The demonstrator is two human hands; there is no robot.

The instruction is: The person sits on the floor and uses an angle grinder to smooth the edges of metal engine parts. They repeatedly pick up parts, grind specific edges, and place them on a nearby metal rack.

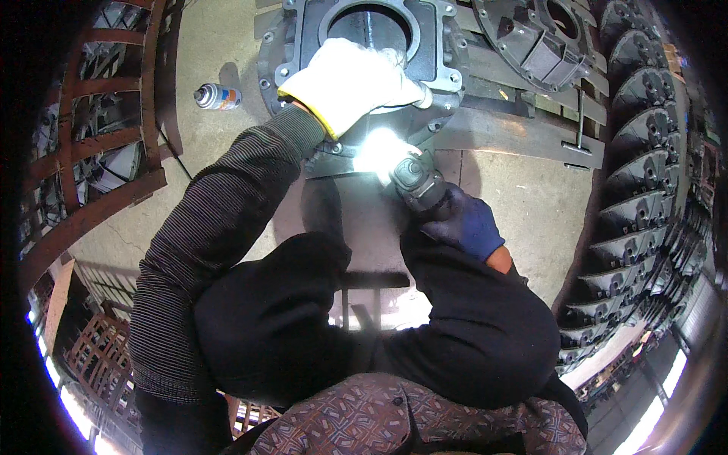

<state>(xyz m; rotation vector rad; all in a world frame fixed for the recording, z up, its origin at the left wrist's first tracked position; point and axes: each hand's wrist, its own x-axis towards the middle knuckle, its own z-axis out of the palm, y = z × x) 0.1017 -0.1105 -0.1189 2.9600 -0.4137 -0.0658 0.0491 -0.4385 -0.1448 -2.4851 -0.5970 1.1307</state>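
Observation:
My left hand (350,85), in a white glove with a yellow cuff, lies over the front part of a large grey metal casting (307,15) with a round opening and bolt holes. Glare washes out its fingers, so their grip and anything under them cannot be made out. Below it to the right, my right hand (472,224), in a dark blue glove, is closed around a black hand-held work light (417,179). The lamp is lit and throws a bright beam onto the casting's near edge.
A spray can (218,97) lies on the floor to the left, beside a rusty metal cage (110,144). Another casting (531,42) rests on slats at the far right, near a T-shaped metal bar (581,121). Stacked castings (633,182) line the right side.

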